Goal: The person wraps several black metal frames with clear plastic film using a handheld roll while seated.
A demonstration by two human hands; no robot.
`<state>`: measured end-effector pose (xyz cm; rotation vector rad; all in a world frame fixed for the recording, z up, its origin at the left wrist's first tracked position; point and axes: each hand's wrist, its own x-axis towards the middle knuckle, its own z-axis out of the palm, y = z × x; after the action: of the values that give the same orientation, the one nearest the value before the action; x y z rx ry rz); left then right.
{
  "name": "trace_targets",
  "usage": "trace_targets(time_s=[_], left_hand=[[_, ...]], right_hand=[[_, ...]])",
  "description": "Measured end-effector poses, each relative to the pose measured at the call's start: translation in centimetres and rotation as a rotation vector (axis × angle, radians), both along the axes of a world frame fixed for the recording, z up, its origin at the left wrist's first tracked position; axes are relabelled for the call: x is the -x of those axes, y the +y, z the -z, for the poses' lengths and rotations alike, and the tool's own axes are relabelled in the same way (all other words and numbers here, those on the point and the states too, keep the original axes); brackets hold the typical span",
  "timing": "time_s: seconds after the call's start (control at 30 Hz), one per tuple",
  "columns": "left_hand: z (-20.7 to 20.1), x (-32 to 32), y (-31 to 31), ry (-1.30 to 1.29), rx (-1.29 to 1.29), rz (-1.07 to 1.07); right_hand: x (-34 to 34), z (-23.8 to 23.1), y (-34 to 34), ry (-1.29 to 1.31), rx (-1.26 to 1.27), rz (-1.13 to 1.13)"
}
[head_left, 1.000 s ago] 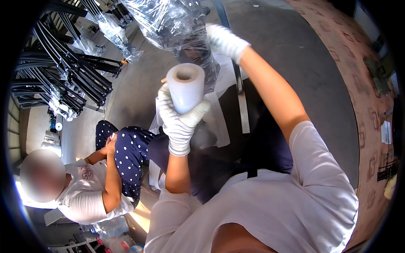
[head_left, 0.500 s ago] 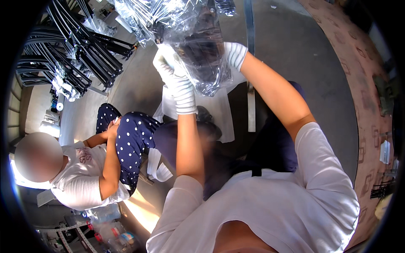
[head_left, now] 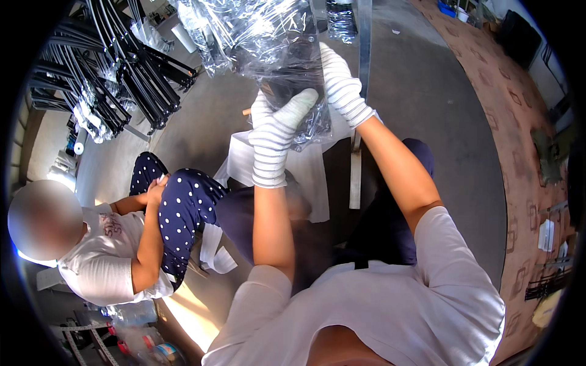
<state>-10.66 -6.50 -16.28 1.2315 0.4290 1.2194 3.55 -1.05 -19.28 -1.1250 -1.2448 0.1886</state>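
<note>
A dark bundle wrapped in clear, shiny plastic film (head_left: 278, 58) fills the top middle of the view, its near end pointing toward me. My left hand (head_left: 274, 137), in a white glove with grey stripes, grips that near end from the left. Its thumb lies across the film, and the other fingers are partly hidden by the bundle. My right hand (head_left: 343, 88), gloved the same way, holds the bundle's right side; its fingertips are partly out of sight. The film bunches loosely below and between my hands.
A grey metal bar (head_left: 364, 49) runs just right of my right hand. White sheeting (head_left: 308, 183) hangs beneath the bundle. At the far left are several black curved rods (head_left: 143, 73). A seated person (head_left: 122, 250) with folded hands is at my left, near plastic bottles (head_left: 137, 341).
My left hand has shifted lower on the bundle, and its thumb now shows over the film. More of my right hand has come into sight along the right side.
</note>
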Motion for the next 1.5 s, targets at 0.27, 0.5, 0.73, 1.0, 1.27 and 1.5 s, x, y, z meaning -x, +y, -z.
trace_targets(time_s=[0.27, 0.5, 0.73, 1.0, 1.27, 1.5], left_hand=[[0.1, -0.9, 1.0, 0.038, -0.005, -0.027], [1.9, -3.5, 3.1, 0.0, -0.016, -0.025], [2.9, -5.0, 2.8, -0.163, -0.019, 0.068], [4.4, -4.3, 1.7, 0.105, -0.567, -0.108], [4.1, -6.1, 1.4, 0.124, -0.51, -0.624], [3.1, -4.8, 0.8, 0.345, -0.689, -0.954]], right_hand=[[-4.8, -4.1, -5.8, 0.011, 0.214, -0.412], [-4.5, -1.5, -10.3, 0.707, 0.086, -0.819], [-0.8, 0.1, -11.4, 0.789, 0.035, -0.726], [1.2, -4.2, -12.1, 0.388, 0.094, -0.541], [1.6, -2.1, -13.9, 0.548, 0.048, -0.505], [0.8, -1.6, -14.3, 0.455, 0.093, -0.514]])
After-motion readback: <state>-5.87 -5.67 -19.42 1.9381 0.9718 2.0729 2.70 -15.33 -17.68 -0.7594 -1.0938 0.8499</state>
